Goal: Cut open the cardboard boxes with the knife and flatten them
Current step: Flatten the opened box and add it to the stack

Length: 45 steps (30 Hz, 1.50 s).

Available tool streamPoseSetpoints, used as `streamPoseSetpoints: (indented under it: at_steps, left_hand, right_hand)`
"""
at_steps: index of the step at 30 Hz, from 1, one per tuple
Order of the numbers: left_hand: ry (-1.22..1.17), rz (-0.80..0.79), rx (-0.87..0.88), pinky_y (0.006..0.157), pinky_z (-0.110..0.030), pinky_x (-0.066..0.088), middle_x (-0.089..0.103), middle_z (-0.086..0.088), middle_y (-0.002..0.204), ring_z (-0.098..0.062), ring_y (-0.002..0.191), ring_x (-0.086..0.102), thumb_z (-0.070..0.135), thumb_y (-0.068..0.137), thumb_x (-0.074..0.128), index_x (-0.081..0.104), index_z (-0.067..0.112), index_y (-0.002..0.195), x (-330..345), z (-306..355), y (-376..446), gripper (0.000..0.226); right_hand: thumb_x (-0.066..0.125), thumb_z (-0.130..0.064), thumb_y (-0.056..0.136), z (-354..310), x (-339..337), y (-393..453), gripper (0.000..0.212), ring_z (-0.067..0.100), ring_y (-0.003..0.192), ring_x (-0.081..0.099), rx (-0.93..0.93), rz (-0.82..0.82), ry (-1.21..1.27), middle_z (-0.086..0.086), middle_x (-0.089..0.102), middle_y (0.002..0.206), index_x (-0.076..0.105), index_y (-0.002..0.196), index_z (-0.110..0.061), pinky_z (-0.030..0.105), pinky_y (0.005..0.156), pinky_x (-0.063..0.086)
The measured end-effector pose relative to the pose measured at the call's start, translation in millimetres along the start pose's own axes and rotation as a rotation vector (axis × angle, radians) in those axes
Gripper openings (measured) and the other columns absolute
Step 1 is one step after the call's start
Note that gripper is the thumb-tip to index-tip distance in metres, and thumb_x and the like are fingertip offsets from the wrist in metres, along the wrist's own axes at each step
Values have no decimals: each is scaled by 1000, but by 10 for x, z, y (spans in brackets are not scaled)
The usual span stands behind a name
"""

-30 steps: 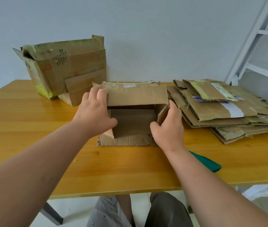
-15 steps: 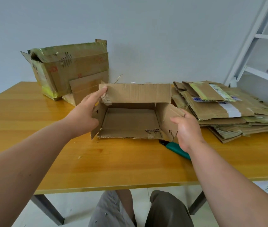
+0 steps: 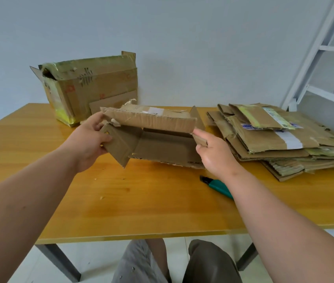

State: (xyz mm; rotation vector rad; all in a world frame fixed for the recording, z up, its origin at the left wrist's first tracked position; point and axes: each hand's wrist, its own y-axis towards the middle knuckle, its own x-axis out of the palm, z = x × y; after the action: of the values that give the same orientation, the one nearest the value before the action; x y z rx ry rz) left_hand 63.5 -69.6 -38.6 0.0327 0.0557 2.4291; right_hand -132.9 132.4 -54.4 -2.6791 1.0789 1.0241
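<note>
Glossy yellow-orange wooden table (image 3: 141,201) on dark grey metal legs, set against a plain pale wall; white metal shelving frame (image 3: 313,58) at far right with a purple-and-yellow item on a shelf, too blurred to identify

Back left on the table: large brown cardboard box wrapped in yellowish-green tape (image 3: 92,86), upright, one end flap hanging open, a loose flat cardboard piece leaning against its front

Right side of the table: thick pile of flattened brown cardboard sheets (image 3: 280,139), some with white labels and yellow tape strips, lying flat, overhanging one another

Centre: small open brown cardboard box (image 3: 162,137), cut open, tilted, its near bottom edge touching the table, top panel raised and facing the camera, side flaps splayed out; sits between the large box and the flattened pile, close to the pile

Left hand (image 3: 88,139) grips the box's left end, thumb curled over the left side flap, fingers wrapped at the top-left corner

Right hand (image 3: 213,152) pinches the box's right side flap between thumb and fingers, just under the top panel's right corner

Teal-handled utility knife with black tip (image 3: 217,185) lies flat on the table near the front edge, just below the right wrist, partly hidden by the forearm, not held

Small cardboard crumbs scattered on the tabletop; person's knees in grey trousers visible under the table edge
</note>
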Motion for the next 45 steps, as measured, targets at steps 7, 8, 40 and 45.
streamPoseSetpoints:
  at_steps: [7,8,40,45]
  left_hand:
    - [-108,48,-287,68,-43,57,67,-6,110,-29,89,64,19,94,35,66,10,110,-368,-56,-38,37]
    - [-48,93,-320,70,-44,57,68,-4,111,-29,94,64,34,97,38,69,13,104,-397,-60,-16,38]
    - [1610,-383,-115,119,-51,-3,-16,5,161,-21,148,-16,85,78,12,-10,32,153,305,-690,345,95]
    - [1624,-309,-72,114,-53,21,22,-3,156,-31,143,20,86,77,18,25,31,149,394,-437,530,91]
  right_hand:
    - [39,-5,104,64,137,42,53,12,147,27,-87,-116,-159,-10,34,158,38,152,-27,19,112,19]
    - [38,-2,103,57,164,53,55,11,147,26,-108,-146,-210,-12,32,158,38,152,-27,20,115,18]
    - [20,-58,97,214,592,460,64,21,151,-16,39,-484,-781,-11,-21,163,-2,156,-43,57,120,-9]
    - [28,-67,93,-8,538,706,69,27,150,15,-62,-355,-829,1,14,165,28,154,-34,55,121,10]
